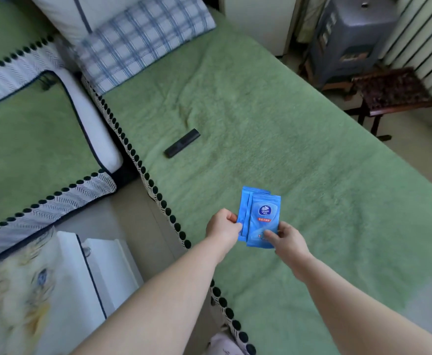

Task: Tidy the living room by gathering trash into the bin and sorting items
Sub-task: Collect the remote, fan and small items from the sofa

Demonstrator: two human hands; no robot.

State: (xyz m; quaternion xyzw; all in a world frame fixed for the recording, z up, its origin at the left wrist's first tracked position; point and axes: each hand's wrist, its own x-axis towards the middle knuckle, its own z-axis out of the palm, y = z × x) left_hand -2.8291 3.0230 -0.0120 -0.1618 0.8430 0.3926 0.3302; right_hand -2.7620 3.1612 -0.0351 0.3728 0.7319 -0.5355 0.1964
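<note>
Over the green sofa cover (299,155) I hold a small stack of blue tissue packets (259,213), a few of them overlapping. My left hand (222,228) pinches the left edge of the stack. My right hand (286,239) pinches the lower right corner of the front packet. A black remote control (182,143) lies on the cover farther back, apart from both hands.
A blue plaid pillow (138,39) rests at the back of the sofa. A second green cushion (30,149) is at the left. A white cabinet (102,272) stands lower left, a dark wooden stool (389,90) and a grey plastic stool (350,34) at the right.
</note>
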